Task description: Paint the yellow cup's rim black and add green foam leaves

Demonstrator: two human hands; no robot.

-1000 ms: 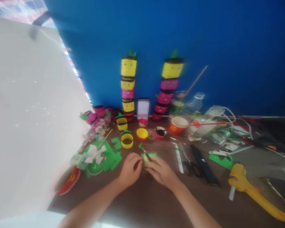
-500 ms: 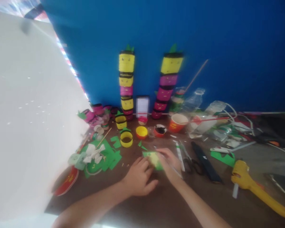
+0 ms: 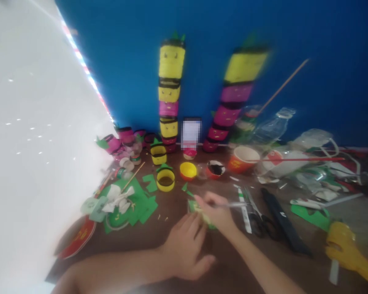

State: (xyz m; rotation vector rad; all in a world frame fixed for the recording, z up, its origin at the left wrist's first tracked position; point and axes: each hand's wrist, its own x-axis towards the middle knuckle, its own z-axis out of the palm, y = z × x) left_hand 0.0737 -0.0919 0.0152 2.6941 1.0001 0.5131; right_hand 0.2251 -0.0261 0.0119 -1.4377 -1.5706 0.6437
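Note:
My left hand [image 3: 185,247] lies palm down on the table, fingers stretched out and their tips on a small green and pale yellow piece [image 3: 207,219], with the thumb held apart. Closed over the same piece, my right hand [image 3: 217,212] grips a thin pen-like tool [image 3: 234,204]. Its shaft sticks out to the right and its tip is hidden by the fingers. Small green scraps [image 3: 185,188] lie just beyond the hands. To the right are a white and green strip [image 3: 244,212], scissors [image 3: 260,218] and a long black object [image 3: 283,220].
Green sheets [image 3: 141,204], crumpled tissue [image 3: 118,198] and a red bowl [image 3: 79,241] are at left. A yellow cup [image 3: 188,171] and a red paper cup [image 3: 243,159] stand behind. Two decorated stacks [image 3: 168,94] rise against the blue wall. A yellow glue gun [image 3: 343,245] lies right.
My view has shifted nearer and turned slightly. The tool in my right hand has swung from pointing back along the wrist to pointing out rightward. My left hand stays on the green piece.

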